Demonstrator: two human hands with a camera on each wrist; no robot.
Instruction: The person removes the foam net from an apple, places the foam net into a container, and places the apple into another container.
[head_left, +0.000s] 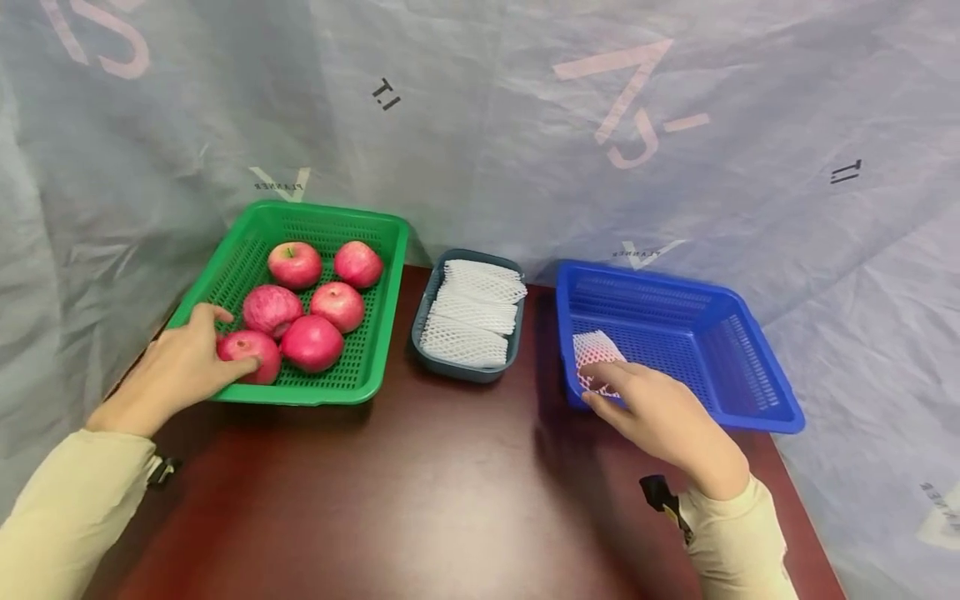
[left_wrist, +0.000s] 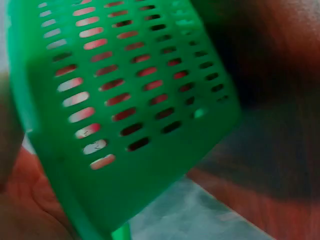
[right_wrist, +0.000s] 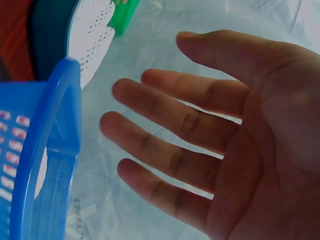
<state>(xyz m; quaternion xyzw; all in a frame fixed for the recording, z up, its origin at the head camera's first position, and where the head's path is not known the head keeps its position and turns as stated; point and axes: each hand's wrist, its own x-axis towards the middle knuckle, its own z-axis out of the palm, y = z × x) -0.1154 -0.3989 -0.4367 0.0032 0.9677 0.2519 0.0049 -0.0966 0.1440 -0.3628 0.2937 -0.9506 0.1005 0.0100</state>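
At the front left corner of the green basket [head_left: 367,387], my left hand [head_left: 176,362] curls its thumb and fingers round a red apple [head_left: 251,354]. Several more apples [head_left: 339,307] lie about it in the same basket. In the left wrist view the basket's slotted wall [left_wrist: 150,100] hides most of that hand. My right hand [head_left: 656,417] is over the near left rim of the blue basket [head_left: 750,417], its fingers straight and spread with nothing in them, as the right wrist view shows. Beneath its fingertips lies an apple in a white foam net [head_left: 596,350].
Between the two baskets stands a dark blue-grey tray [head_left: 468,373] of white foam nets [head_left: 472,312]. All three containers sit on a reddish-brown table [head_left: 450,483], along its far side. A grey printed sheet [head_left: 480,125] hangs behind and beside it.
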